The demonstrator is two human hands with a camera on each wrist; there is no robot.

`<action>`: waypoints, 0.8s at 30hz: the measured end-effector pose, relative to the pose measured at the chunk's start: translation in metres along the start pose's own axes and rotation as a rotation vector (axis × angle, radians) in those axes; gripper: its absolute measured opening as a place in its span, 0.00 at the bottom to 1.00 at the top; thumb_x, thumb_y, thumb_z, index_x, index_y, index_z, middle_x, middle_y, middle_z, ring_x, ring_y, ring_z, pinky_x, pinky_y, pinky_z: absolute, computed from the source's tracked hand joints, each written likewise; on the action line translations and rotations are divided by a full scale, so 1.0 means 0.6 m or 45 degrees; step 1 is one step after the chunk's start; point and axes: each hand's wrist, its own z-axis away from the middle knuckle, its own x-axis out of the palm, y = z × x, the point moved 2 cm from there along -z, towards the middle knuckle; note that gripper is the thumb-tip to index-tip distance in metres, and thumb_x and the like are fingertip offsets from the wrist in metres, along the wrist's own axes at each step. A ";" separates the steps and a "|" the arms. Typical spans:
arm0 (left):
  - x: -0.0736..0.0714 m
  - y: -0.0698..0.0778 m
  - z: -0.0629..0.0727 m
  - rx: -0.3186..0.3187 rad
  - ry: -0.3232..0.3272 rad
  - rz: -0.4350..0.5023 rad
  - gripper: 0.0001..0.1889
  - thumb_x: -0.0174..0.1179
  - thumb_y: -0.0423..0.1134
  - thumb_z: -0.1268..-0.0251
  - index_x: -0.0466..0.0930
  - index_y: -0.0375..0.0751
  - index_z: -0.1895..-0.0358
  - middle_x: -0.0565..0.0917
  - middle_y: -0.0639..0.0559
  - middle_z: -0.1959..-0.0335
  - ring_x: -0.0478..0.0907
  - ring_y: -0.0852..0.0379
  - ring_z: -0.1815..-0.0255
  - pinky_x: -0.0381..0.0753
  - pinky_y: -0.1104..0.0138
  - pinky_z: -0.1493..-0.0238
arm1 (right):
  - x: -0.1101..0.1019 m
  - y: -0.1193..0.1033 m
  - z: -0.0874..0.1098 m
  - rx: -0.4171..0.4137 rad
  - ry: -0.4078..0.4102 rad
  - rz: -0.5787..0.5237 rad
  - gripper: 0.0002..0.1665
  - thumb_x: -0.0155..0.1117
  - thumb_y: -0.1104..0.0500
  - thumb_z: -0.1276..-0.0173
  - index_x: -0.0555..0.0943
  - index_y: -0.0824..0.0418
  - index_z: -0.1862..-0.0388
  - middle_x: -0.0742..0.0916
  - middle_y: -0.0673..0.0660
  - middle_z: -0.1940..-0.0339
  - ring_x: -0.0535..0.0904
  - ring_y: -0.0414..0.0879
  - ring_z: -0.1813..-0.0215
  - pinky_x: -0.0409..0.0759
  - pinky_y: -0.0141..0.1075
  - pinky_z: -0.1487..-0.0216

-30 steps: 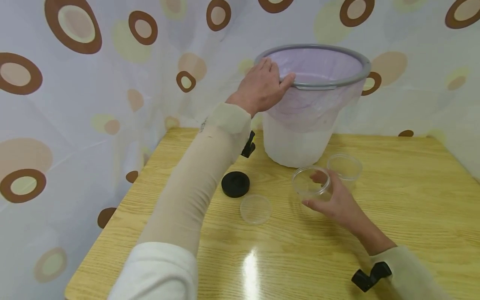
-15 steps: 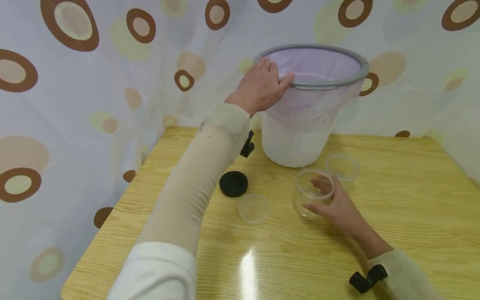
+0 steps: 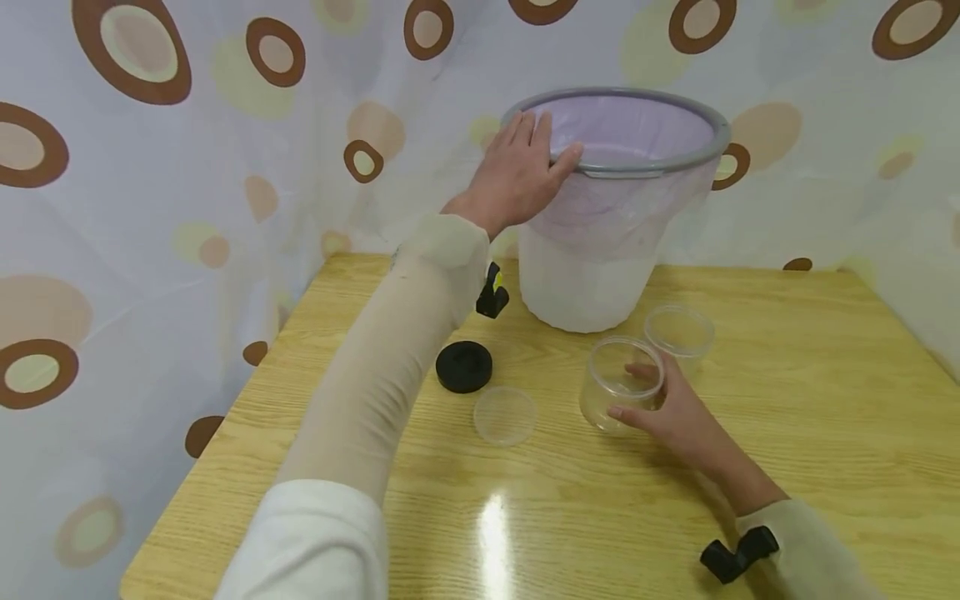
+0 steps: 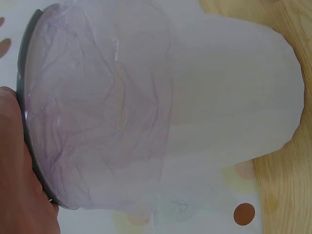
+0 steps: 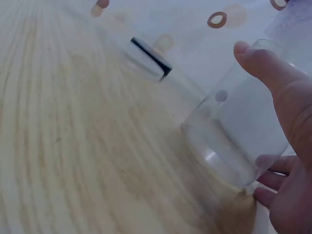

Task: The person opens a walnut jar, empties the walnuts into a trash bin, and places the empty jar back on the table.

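A clear plastic jar (image 3: 611, 400) without a lid stands upright on the table. My right hand (image 3: 678, 417) holds it from the right, thumb on the near side and fingers round the far side. In the right wrist view, the thumb is high on the jar (image 5: 234, 131) and the fingertips are by its base. My left hand (image 3: 517, 175) rests with fairly straight fingers on the grey rim of a white bin (image 3: 581, 283). A purple plastic bag (image 4: 97, 107) lines the bin and folds down over its outside.
A second clear open jar (image 3: 680, 333) stands just behind the held one. Left of it lie a black round lid (image 3: 464, 367) and a translucent disc (image 3: 505, 416). A patterned curtain (image 3: 300, 167) closes off the wooden table (image 3: 570, 508) at the back and sides.
The held jar has shifted slightly and become more upright on the table, with my right hand still round it. My left hand stays on the bin's rim. The head view has drifted slightly.
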 end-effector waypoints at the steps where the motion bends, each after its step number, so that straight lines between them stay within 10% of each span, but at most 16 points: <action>1: 0.003 -0.001 0.000 -0.004 0.010 0.035 0.40 0.22 0.65 0.23 0.32 0.43 0.19 0.38 0.46 0.17 0.32 0.52 0.16 0.33 0.62 0.19 | -0.002 -0.001 0.001 0.003 -0.013 0.001 0.62 0.71 0.53 0.35 0.38 0.53 0.19 0.65 0.73 0.26 0.60 0.72 0.26 0.64 0.65 0.35; 12: 0.013 -0.016 0.024 0.041 0.113 0.242 0.36 0.26 0.62 0.21 0.29 0.53 0.19 0.33 0.45 0.17 0.27 0.51 0.17 0.31 0.57 0.19 | -0.028 -0.042 0.019 0.064 -0.049 0.338 0.57 0.66 0.40 0.33 0.46 0.61 0.19 0.66 0.71 0.26 0.62 0.73 0.29 0.67 0.67 0.37; 24: 0.031 -0.043 0.086 0.113 0.135 0.287 0.38 0.29 0.61 0.20 0.28 0.46 0.20 0.33 0.45 0.17 0.25 0.52 0.17 0.26 0.60 0.19 | -0.085 -0.098 0.022 -0.114 0.142 0.480 0.37 0.54 0.46 0.23 0.62 0.67 0.26 0.72 0.70 0.30 0.66 0.68 0.30 0.67 0.64 0.39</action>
